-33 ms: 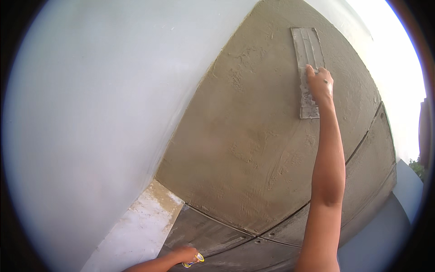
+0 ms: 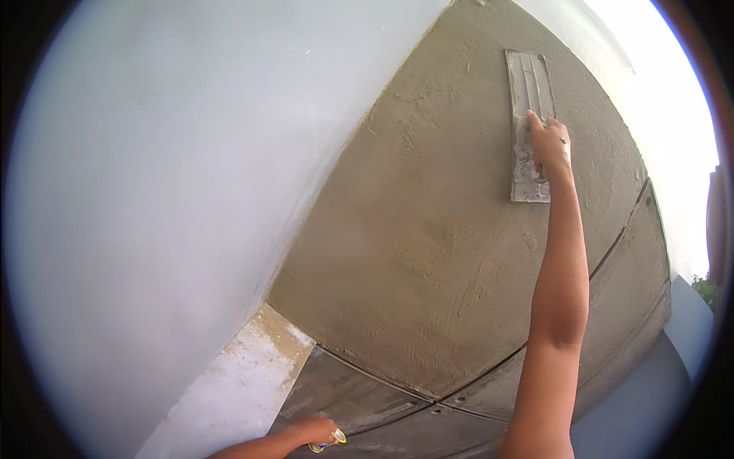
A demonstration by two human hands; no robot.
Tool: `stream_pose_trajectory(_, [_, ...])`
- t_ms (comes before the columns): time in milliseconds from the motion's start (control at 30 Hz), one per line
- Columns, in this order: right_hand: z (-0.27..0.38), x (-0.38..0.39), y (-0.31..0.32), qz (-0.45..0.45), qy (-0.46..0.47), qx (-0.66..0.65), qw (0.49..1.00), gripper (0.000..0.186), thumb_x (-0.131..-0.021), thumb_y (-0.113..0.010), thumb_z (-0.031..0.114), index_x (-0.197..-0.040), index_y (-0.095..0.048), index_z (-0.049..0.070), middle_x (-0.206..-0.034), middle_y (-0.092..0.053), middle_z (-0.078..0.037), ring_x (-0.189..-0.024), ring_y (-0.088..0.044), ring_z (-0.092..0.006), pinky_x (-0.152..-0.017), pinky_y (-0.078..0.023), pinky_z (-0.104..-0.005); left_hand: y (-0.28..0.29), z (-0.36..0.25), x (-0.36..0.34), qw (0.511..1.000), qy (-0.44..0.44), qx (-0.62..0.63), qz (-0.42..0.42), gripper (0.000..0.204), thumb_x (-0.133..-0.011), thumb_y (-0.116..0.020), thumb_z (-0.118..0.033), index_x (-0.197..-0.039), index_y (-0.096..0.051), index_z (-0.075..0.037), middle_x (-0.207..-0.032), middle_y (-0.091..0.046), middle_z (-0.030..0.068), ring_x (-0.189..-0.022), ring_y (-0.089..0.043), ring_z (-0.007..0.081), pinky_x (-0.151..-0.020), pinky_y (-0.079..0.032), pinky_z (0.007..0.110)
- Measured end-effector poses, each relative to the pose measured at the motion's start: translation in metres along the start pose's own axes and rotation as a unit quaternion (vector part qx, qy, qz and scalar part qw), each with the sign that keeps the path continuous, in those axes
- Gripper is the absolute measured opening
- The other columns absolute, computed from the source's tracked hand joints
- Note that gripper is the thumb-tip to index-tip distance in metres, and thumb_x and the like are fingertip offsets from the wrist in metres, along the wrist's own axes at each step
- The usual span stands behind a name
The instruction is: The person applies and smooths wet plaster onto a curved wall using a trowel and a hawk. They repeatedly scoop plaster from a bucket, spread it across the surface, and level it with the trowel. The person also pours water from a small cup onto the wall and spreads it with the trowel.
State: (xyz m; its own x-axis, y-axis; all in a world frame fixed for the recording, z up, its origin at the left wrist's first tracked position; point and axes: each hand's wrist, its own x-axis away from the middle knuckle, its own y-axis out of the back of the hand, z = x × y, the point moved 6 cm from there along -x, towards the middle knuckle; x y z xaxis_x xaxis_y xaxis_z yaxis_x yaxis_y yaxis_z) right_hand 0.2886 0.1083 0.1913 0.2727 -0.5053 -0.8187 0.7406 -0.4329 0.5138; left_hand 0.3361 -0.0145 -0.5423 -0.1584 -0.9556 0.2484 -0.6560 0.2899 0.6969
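My right hand [image 2: 552, 145] is wrapped round the grip of a long rectangular plastering float [image 2: 527, 84], grey and smeared with mortar. The float stands nearly upright with its face against a wall area coated in wet grey-brown mortar [image 2: 428, 206]. Ridges and rough patches mark the coat, and the float's grip is hidden behind my fingers. Low down, my left hand [image 2: 315, 430] is closed beside a small yellow-and-white rimmed thing [image 2: 339, 436], whose kind I cannot make out. Dark grey panels [image 2: 344, 390] lie just behind that hand.
A smooth pale wall [image 2: 176, 168] fills the left side and meets the mortar along a slanting edge. Below that corner is a white strip [image 2: 237, 382] with mortar stains. Dark joints separate the grey panels under the coat. Bright light and some greenery [image 2: 705, 291] show at far right.
My right hand and the float have slid slightly to the right along the wall. The whole view has shifted a little too. My left hand stays about where it was.
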Motion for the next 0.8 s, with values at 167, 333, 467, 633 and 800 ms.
stream_pose_trajectory(167, [0.006,0.07,-0.109,0.167,0.144,0.121,0.968,0.052,-0.097,-0.059,0.037,-0.12,-0.063,-0.01,-0.1,-0.071,-0.03,-0.097,-0.07,-0.0432,-0.083,-0.056,-0.0501,-0.021,0.002,-0.021,0.999,-0.029,-0.001,-0.024,0.036,-0.084,-0.073,-0.044,-0.105,-0.077,-0.015,-0.1,-0.075,0.0167,-0.096,-0.072,0.0355,-0.08,-0.057,0.048])
stream_pose_trajectory(333, [-0.039,0.259,-0.234,0.414,0.198,0.255,0.851,0.041,-0.098,-0.054,0.039,-0.115,-0.061,0.001,-0.108,-0.071,-0.028,-0.104,-0.069,-0.0449,-0.09,-0.055,-0.0527,-0.015,0.003,-0.026,0.996,-0.063,-0.017,-0.059,0.037,-0.081,-0.073,-0.038,-0.1,-0.077,-0.007,-0.097,-0.075,0.02,-0.093,-0.073,0.0381,-0.079,-0.058,0.051])
stream_pose_trajectory(467, [-0.041,0.285,-0.242,0.409,0.201,0.282,0.844,0.043,-0.099,-0.053,0.043,-0.109,-0.058,0.001,-0.097,-0.072,-0.027,-0.094,-0.071,-0.046,-0.083,-0.057,-0.0537,-0.001,-0.001,-0.019,0.997,-0.049,-0.044,-0.048,0.04,-0.083,-0.075,-0.039,-0.103,-0.076,-0.006,-0.101,-0.074,0.0203,-0.096,-0.073,0.0376,-0.081,-0.058,0.05])
stream_pose_trajectory(633, [0.004,0.154,-0.174,0.234,0.237,0.252,0.909,0.044,-0.098,-0.058,0.042,-0.108,-0.059,-0.001,-0.092,-0.07,-0.029,-0.092,-0.069,-0.0465,-0.081,-0.055,-0.0549,-0.014,-0.003,-0.031,0.998,-0.059,-0.019,-0.022,0.041,-0.085,-0.075,-0.041,-0.108,-0.075,-0.006,-0.109,-0.074,0.0188,-0.102,-0.072,0.0362,-0.085,-0.058,0.049])
stream_pose_trajectory(800, [0.05,0.027,-0.076,0.023,0.212,0.201,0.956,0.048,-0.096,-0.06,0.043,-0.107,-0.066,-0.003,-0.105,-0.069,-0.03,-0.101,-0.065,-0.0491,-0.088,-0.052,-0.0545,-0.052,0.018,-0.069,0.993,-0.055,0.03,-0.096,0.029,-0.08,-0.072,-0.025,-0.096,-0.078,-0.002,-0.089,-0.074,0.0213,-0.083,-0.073,0.0361,-0.074,-0.055,0.048])
